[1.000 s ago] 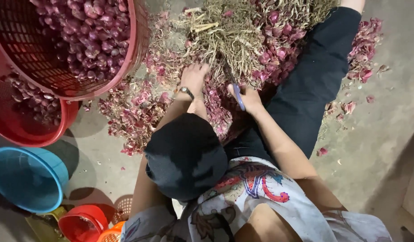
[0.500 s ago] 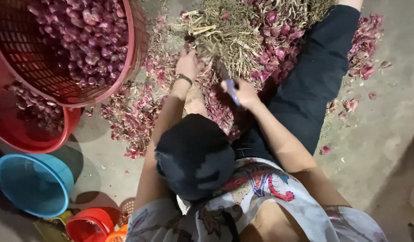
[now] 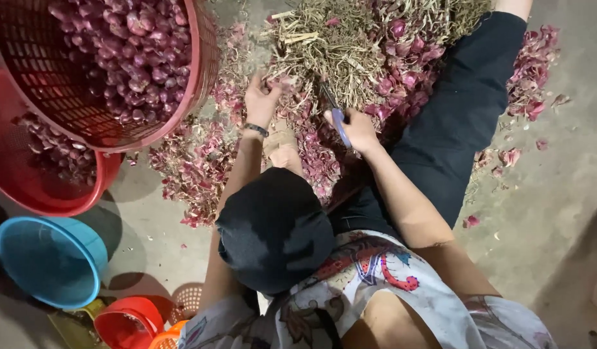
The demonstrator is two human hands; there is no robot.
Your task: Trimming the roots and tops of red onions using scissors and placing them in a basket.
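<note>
Reaching forward, the left hand (image 3: pixel 263 100) has its fingers closed on stems at the near edge of the heap of dry stalks and shallots (image 3: pixel 350 58), which lies straight ahead on the floor (image 3: pixel 557 194). Just beside it, the right hand (image 3: pixel 358 129) is wrapped tight around blue-handled scissors (image 3: pixel 336 113), blades pointing up into the heap. A red basket (image 3: pixel 201 71) of shallots stands well to the left.
</note>
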